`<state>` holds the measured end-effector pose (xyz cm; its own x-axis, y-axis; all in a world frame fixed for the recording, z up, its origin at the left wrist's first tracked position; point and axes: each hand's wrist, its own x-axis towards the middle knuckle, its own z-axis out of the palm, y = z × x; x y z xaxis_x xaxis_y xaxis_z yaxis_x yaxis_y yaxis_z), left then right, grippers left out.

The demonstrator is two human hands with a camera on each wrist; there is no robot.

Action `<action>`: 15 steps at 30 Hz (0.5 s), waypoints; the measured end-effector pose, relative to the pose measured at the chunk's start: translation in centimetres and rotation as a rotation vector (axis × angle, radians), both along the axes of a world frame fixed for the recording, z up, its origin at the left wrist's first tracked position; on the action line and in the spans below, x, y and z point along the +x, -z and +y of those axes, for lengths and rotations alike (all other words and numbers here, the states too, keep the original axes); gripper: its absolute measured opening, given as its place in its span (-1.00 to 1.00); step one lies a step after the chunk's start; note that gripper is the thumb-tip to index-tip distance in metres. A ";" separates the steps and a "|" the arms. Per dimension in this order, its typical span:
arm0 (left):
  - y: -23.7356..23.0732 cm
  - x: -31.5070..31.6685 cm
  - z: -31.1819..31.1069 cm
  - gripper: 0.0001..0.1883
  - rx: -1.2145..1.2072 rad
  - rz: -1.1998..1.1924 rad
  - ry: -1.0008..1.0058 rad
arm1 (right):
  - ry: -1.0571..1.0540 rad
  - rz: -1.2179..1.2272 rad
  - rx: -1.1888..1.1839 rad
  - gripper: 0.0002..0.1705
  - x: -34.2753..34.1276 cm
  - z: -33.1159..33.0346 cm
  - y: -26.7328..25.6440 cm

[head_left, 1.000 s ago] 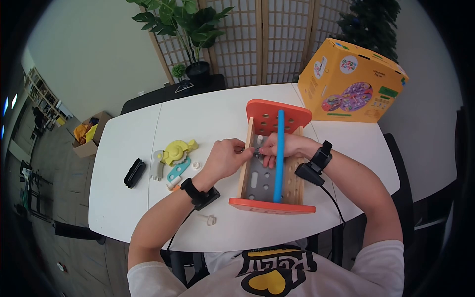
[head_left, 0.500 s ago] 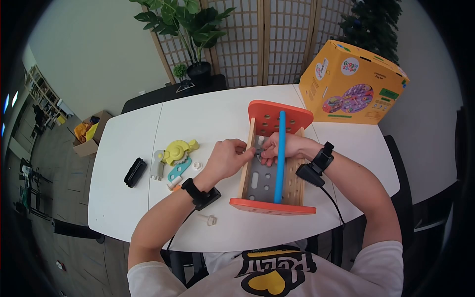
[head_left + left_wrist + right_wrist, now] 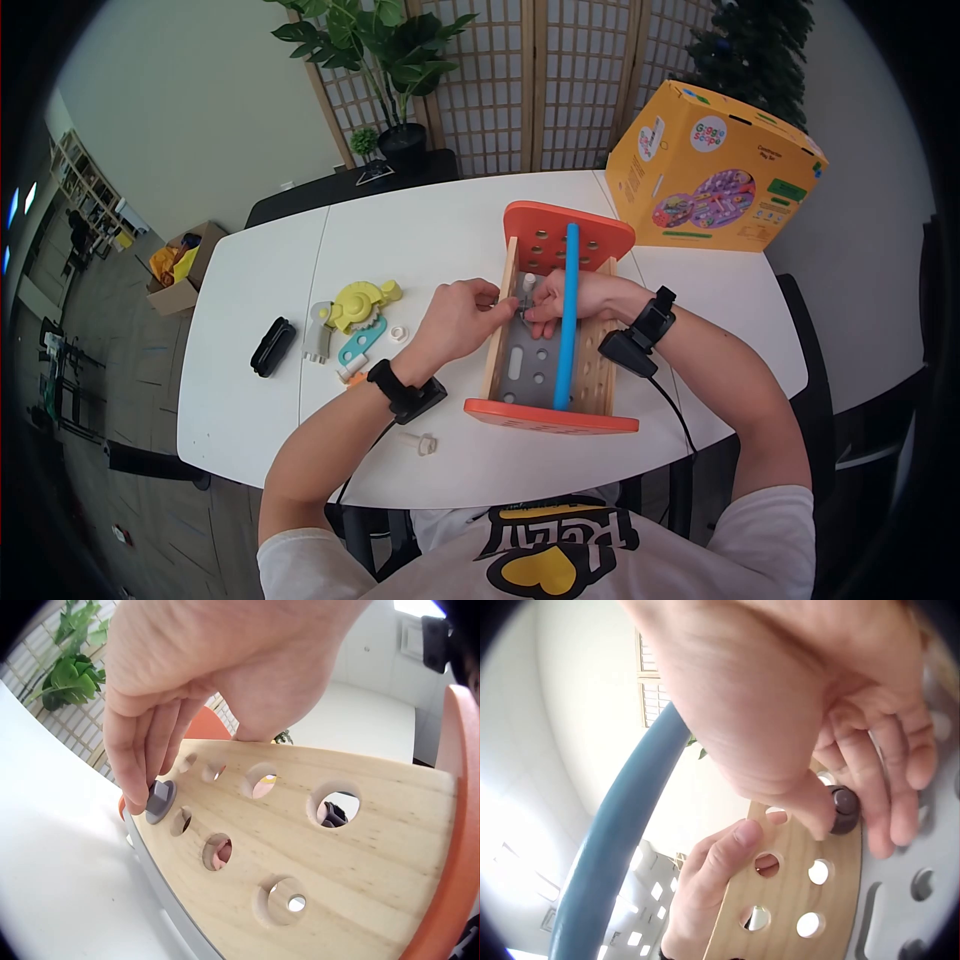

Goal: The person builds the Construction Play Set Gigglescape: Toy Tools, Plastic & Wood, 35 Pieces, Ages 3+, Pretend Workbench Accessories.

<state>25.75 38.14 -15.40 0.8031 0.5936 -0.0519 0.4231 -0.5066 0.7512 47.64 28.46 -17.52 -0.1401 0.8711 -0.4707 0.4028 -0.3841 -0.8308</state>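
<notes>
A toy toolbox with orange ends (image 3: 550, 418), wooden sides, a grey floor and a blue bar handle (image 3: 566, 350) stands before me. My left hand (image 3: 462, 318) grips its left wooden side panel (image 3: 375, 862), thumb over the top edge. On the outer face, its fingertips press at a grey bolt head (image 3: 159, 799) seated in a hole. Reaching in beneath the bar, my right hand (image 3: 560, 298) pinches a dark grey nut (image 3: 843, 810) against the panel's inner face, between thumb and fingers. The bolt's shank is hidden.
Left of the toolbox lie a yellow-green toy saw part (image 3: 357, 306), a grey curved piece (image 3: 317, 335), a teal strip (image 3: 362, 343) and a white ring (image 3: 398, 334). A pale bolt (image 3: 425, 444) lies nearer the front. A black case (image 3: 273, 348) and an orange-yellow box (image 3: 690, 170) flank them.
Both hands stay at the same spot on the side panel. The right fingers shift slightly around the nut.
</notes>
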 end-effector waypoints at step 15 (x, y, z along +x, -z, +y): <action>-0.1 0.0 -0.1 -0.51 -0.016 0.000 -0.010 | 0.087 -0.018 0.125 -0.52 -0.7 -0.6 -0.9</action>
